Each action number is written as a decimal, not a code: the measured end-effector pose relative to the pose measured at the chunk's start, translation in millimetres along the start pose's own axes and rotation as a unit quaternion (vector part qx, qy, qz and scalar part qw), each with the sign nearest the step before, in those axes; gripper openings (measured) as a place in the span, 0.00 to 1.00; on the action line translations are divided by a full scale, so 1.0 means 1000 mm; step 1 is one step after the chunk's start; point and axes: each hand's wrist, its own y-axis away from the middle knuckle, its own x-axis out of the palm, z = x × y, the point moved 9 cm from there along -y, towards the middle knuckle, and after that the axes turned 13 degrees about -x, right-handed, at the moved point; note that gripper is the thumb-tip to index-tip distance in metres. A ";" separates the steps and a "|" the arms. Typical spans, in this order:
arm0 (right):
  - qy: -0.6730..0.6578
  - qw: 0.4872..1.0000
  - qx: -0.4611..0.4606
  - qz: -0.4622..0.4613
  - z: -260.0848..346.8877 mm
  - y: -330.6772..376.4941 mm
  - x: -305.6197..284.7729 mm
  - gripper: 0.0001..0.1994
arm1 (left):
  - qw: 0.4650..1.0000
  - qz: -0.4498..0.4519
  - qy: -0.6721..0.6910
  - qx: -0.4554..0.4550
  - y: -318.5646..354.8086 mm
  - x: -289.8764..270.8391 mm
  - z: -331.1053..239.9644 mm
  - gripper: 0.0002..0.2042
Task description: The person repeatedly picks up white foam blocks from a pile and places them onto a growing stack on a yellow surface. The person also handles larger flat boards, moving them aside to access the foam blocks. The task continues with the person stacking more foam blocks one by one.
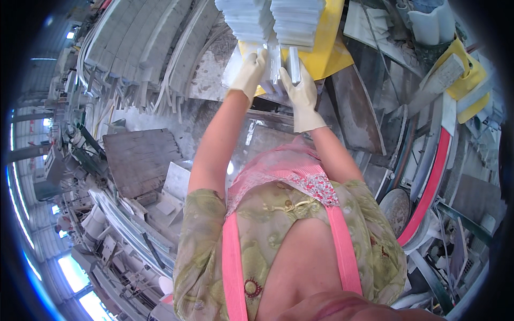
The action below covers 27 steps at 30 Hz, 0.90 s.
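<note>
Green patterned shirt (201, 246), nearest. Right grip (302, 96) (cream glove): clamped on one pale strip (294, 60), long axis pointing away from the shirt. Left grip (250, 74): beside neighbouring strips (274, 60), closure uncertain. Stacked strips (297, 21): just beyond, on yellow sheet (327, 51).

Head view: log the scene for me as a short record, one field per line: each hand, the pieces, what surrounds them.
Left hand: pale-gloved, against the left side of the pale strips; grip unclear
Right hand: pale-gloved, thumb and fingers around a pale strip
Beyond hands: two stacks of pale pieces, side by side
Near stacks: yellow sheet, showing mostly on the right
Upper left: long grey slabs in a row
Lower left: brown board
Clothing: pink apron over a green patterned top
</note>
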 end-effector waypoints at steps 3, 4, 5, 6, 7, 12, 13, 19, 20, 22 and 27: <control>-0.032 0.997 -0.032 0.063 -0.002 0.000 0.002 0.44 | 0.991 0.114 0.048 -0.048 -0.010 -0.001 0.002 0.33; -0.042 0.995 -0.037 0.082 -0.002 0.001 0.002 0.46 | 0.990 0.125 0.040 -0.044 -0.014 -0.002 0.000 0.32; -0.058 0.992 -0.045 0.105 -0.001 0.002 0.003 0.47 | 0.990 0.126 0.038 -0.047 -0.018 -0.003 -0.001 0.32; -0.032 0.990 -0.062 0.119 0.002 0.002 0.001 0.49 | 0.990 0.127 0.036 -0.051 -0.022 -0.003 -0.001 0.32; -0.013 0.987 -0.079 0.137 0.006 0.003 0.001 0.50 | 0.989 0.129 0.037 -0.066 -0.025 -0.003 0.001 0.32; 0.088 0.970 -0.070 0.213 0.008 0.001 0.001 0.53 | 0.986 0.138 0.030 -0.086 -0.034 -0.001 0.001 0.31; 0.110 0.967 -0.067 0.221 0.008 -0.001 0.001 0.53 | 0.986 0.138 0.026 -0.089 -0.035 -0.001 0.001 0.30; 0.197 0.949 -0.039 0.242 0.006 0.002 0.011 0.53 | 0.991 0.066 -0.071 -0.089 -0.024 -0.003 -0.005 0.31; 0.226 0.941 -0.025 0.249 0.004 0.005 0.013 0.52 | 0.984 0.040 -0.155 -0.082 -0.019 -0.002 -0.008 0.34; 0.254 0.936 -0.015 0.244 0.006 0.009 0.016 0.50 | 0.964 -0.012 -0.254 -0.077 -0.008 0.000 -0.018 0.38; 0.202 0.950 0.000 0.238 0.003 0.015 0.020 0.43 | 0.945 -0.181 -0.256 -0.093 0.020 0.013 -0.029 0.35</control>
